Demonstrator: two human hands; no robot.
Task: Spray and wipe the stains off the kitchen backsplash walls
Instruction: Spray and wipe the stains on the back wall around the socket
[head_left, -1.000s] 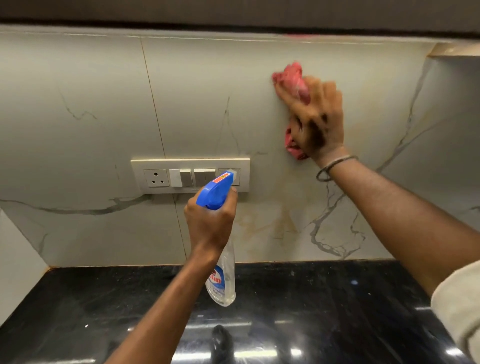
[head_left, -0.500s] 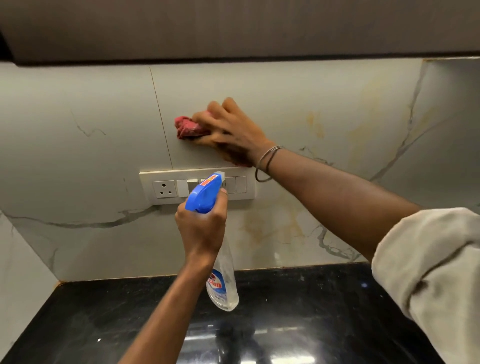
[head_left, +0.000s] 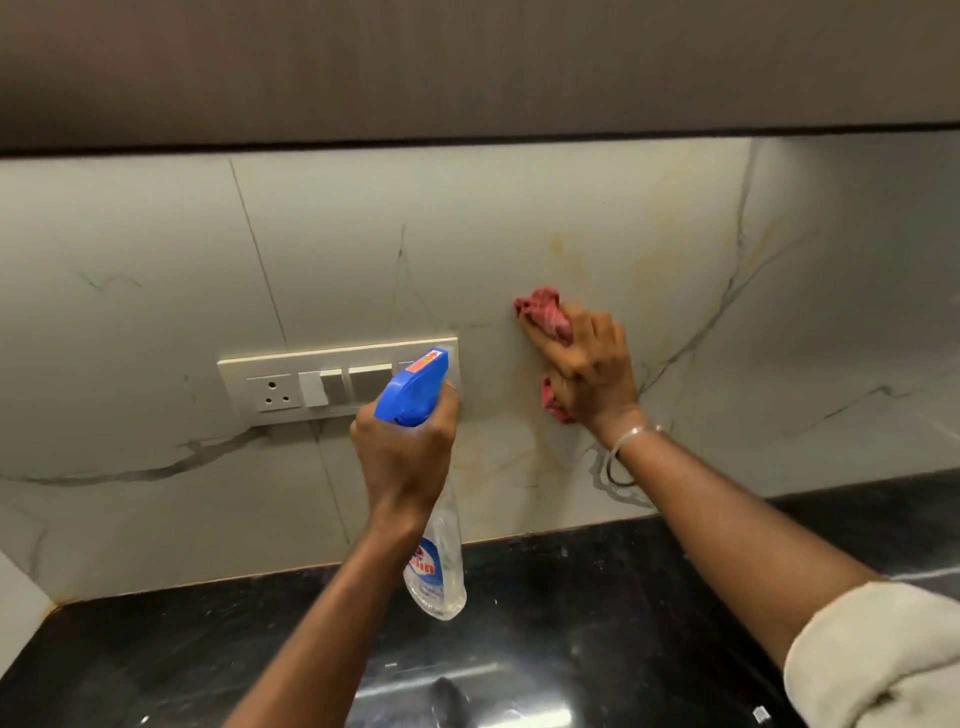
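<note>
Cloth (head_left: 543, 312) moved right, right hand (head_left: 589, 364) clutching it on stained backsplash (head_left: 519, 218), left hand (head_left: 405, 457) gripping bottle (head_left: 436, 566), black counter (head_left: 597, 623)

Single head cam, close, looks fwd & down at backsplash (head_left: 519, 218) over countertop (head_left: 597, 623).

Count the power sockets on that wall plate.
1. The three-pin socket sits at the left end of the switch plate. The plate's right end is hidden behind the spray bottle held by the left hand, so another may be hidden.
</note>
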